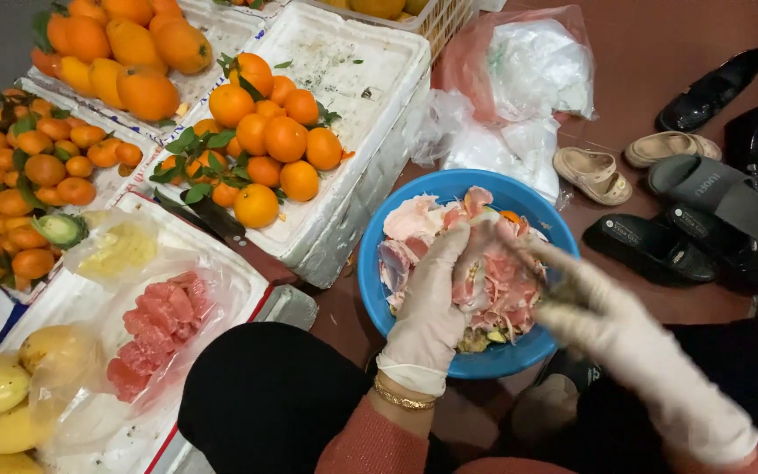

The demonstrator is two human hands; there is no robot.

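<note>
Both gloved grips, left hand [432,298] and blurred right hand [603,320], close around pink fruit peel [493,276] over the blue bowl [370,281]; right fingers are indistinct.

Both hands wear thin, matt, off-white gloves: the left hand [427,307] and the blurred right hand [611,325]. They work pink, moist-looking fruit peel [493,276] over a smooth blue plastic basin [375,281]. At ten o'clock sit rough white foam boxes [361,175] of glossy oranges [274,140]. At two o'clock lie crinkled clear plastic bags [519,79].
</note>
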